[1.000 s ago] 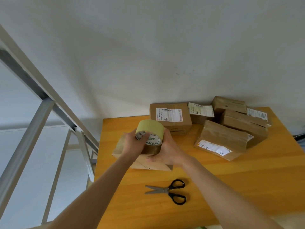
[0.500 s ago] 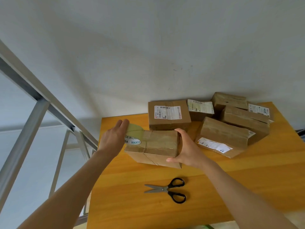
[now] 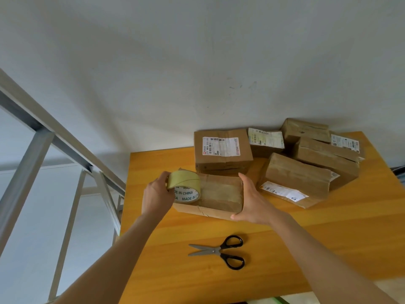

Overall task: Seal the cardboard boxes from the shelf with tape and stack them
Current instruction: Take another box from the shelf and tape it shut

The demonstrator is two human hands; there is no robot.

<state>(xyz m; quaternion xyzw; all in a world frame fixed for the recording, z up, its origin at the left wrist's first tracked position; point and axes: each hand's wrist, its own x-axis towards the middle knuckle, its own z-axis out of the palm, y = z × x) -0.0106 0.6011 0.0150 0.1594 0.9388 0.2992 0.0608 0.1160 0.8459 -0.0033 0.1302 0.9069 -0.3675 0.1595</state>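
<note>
Cardboard box (image 3: 221,195) lying flat on the yellow table (image 3: 328,238), my tape roll (image 3: 185,189) resting on its left end.

Both forearms reach forward. My left hand (image 3: 156,194) curls round the roll's left side, thumb on top. My right hand (image 3: 252,200) grips the box's right end between thumb and spread fingers. Black-handled scissors (image 3: 219,252) lie nearer me; other labelled boxes (image 3: 222,150) sit behind.

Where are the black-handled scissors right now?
Head view, lower centre: black-handled scissors lie on the orange wooden table, just nearer than the gripped brown cardboard box.
</note>
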